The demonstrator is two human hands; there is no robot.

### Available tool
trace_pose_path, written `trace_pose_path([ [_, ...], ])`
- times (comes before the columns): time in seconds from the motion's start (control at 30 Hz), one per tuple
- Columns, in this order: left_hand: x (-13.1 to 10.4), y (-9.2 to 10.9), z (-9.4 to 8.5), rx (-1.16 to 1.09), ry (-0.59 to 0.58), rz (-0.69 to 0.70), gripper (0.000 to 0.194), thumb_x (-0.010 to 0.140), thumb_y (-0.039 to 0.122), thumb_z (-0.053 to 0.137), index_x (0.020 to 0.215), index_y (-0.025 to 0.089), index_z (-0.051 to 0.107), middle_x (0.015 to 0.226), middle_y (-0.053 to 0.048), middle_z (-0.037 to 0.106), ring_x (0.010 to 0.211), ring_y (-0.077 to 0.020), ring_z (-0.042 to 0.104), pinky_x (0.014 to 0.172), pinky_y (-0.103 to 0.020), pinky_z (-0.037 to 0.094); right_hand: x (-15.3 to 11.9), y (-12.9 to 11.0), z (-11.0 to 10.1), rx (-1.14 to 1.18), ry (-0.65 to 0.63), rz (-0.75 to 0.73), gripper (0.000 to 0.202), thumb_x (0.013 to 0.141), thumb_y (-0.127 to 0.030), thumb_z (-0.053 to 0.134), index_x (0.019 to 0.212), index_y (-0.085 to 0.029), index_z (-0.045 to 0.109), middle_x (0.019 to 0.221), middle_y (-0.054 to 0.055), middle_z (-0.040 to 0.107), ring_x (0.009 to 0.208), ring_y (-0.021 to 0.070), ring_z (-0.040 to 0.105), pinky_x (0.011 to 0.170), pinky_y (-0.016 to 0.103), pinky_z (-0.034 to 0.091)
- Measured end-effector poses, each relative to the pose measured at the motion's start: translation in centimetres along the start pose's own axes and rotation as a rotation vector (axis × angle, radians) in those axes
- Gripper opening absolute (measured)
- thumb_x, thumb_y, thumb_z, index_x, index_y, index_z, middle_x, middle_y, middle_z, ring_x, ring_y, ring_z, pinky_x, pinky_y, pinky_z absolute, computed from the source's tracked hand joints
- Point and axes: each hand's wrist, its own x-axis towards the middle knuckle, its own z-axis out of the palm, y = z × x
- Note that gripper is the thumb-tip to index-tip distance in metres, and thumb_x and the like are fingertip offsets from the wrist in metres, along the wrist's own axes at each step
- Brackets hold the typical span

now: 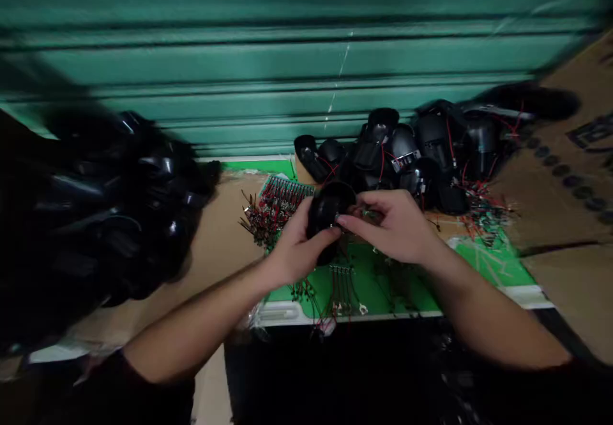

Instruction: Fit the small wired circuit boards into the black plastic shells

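A rounded black plastic shell [327,211] is held over the green board, near the middle of the view. My left hand [299,246] grips its left and lower side, the thumb lying across the front. My right hand [395,227] is pinched at the shell's right edge, with a small wired part [366,213] partly showing between its fingers. Bundles of red and black wires with small connectors [282,205] lie behind and left of the shell. More thin wires [342,284] are spread on the board below it.
A large heap of glossy black shells [115,208] fills the left side. Black parts with red wires [431,147] are piled at the back right, beside a wire tangle [488,211]. Cardboard [565,214] stands at the right; a green ribbed wall [287,61] rises behind.
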Motion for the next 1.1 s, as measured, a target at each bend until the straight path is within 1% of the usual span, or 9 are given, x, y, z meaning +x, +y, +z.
trace_pose_path([
  [0.17, 0.5, 0.3, -0.2, -0.051, 0.051, -0.022, 0.038, 0.079, 0.027, 0.082, 0.111, 0.018, 0.065, 0.098, -0.001, 0.068, 0.090, -0.0168, 0.060, 0.082, -0.029, 0.050, -0.1, 0.4, 0.1, -0.024, 0.100, -0.003, 0.017, 0.093, -0.036, 0.075, 0.093, -0.020, 0.081, 0.083, 0.002, 0.079, 0.070, 0.0158, 0.070, 0.063, 0.028, 0.048],
  [0.3, 0.8, 0.6, -0.5, -0.069, 0.077, -0.029, 0.027, 0.082, 0.034, 0.083, 0.097, 0.017, 0.067, 0.085, 0.000, 0.067, 0.074, -0.0133, 0.058, 0.072, -0.028, 0.050, -0.2, 0.5, 0.3, -0.097, 0.172, -0.043, 0.016, 0.093, -0.036, 0.074, 0.093, -0.021, 0.080, 0.077, 0.000, 0.075, 0.066, 0.0145, 0.066, 0.061, 0.028, 0.047],
  [0.43, 1.3, 1.1, -1.3, -0.027, 0.180, -0.036, 0.026, 0.081, 0.036, 0.083, 0.084, 0.017, 0.065, 0.070, 0.002, 0.063, 0.061, -0.0114, 0.054, 0.060, -0.026, 0.046, -0.4, 0.6, 0.4, -0.119, 0.211, -0.053, 0.017, 0.095, -0.037, 0.073, 0.094, -0.021, 0.079, 0.076, 0.000, 0.073, 0.065, 0.0150, 0.066, 0.059, 0.028, 0.045],
  [0.67, 2.4, 2.7, -3.9, 0.041, 0.328, -0.023, 0.022, 0.075, 0.034, 0.078, 0.078, 0.018, 0.064, 0.065, 0.002, 0.064, 0.052, -0.0127, 0.057, 0.053, -0.026, 0.044, -0.4, 1.0, 0.8, -0.130, 0.217, -0.079, 0.019, 0.095, -0.041, 0.072, 0.091, -0.023, 0.078, 0.073, -0.001, 0.070, 0.058, 0.0135, 0.060, 0.055, 0.029, 0.043],
  [0.8, 3.7, 3.1, -6.1, 0.118, 0.517, 0.083, 0.024, 0.073, 0.033, 0.080, 0.074, 0.017, 0.062, 0.062, 0.003, 0.062, 0.051, -0.0114, 0.055, 0.052, -0.025, 0.042, -0.4, 1.3, 1.0, -0.094, 0.214, -0.081, 0.021, 0.096, -0.043, 0.071, 0.093, -0.023, 0.078, 0.074, -0.001, 0.070, 0.057, 0.0138, 0.060, 0.053, 0.029, 0.042],
  [0.9, 4.6, 3.0, -7.1, 0.019, 0.607, 0.054, 0.025, 0.072, 0.034, 0.081, 0.080, 0.017, 0.064, 0.064, 0.002, 0.063, 0.051, -0.0126, 0.057, 0.052, -0.026, 0.044, -0.4, 1.5, 1.0, -0.020, 0.187, -0.073, 0.024, 0.097, -0.045, 0.070, 0.097, -0.023, 0.077, 0.079, 0.001, 0.073, 0.065, 0.0163, 0.066, 0.056, 0.029, 0.046],
  [0.97, 4.9, 2.9, -7.2, -0.077, 0.602, 0.025, 0.029, 0.071, 0.034, 0.083, 0.085, 0.017, 0.065, 0.067, 0.002, 0.065, 0.053, -0.0133, 0.059, 0.054, -0.026, 0.046, -0.4, 1.5, 1.0, 0.016, 0.170, -0.059, 0.024, 0.097, -0.045, 0.070, 0.099, -0.022, 0.077, 0.082, 0.003, 0.074, 0.071, 0.0180, 0.069, 0.059, 0.029, 0.049],
  [1.0, 4.9, 2.9, -7.0, -0.128, 0.573, 0.019, 0.031, 0.071, 0.034, 0.084, 0.089, 0.016, 0.066, 0.071, 0.002, 0.067, 0.056, -0.0136, 0.062, 0.056, -0.027, 0.048, -0.4, 1.5, 1.1, 0.025, 0.165, -0.052, 0.024, 0.097, -0.045, 0.071, 0.101, -0.022, 0.077, 0.083, 0.003, 0.075, 0.072, 0.0186, 0.071, 0.060, 0.029, 0.050],
  [1.1, 4.2, 2.6, -5.7, -0.263, 0.373, 0.007, 0.040, 0.070, 0.030, 0.089, 0.101, 0.016, 0.068, 0.087, -0.001, 0.074, 0.072, -0.0159, 0.069, 0.071, -0.030, 0.056, -0.3, 1.3, 1.3, 0.031, 0.135, -0.033, 0.028, 0.096, -0.046, 0.071, 0.108, -0.022, 0.078, 0.088, 0.004, 0.078, 0.074, 0.0197, 0.073, 0.061, 0.029, 0.052],
])
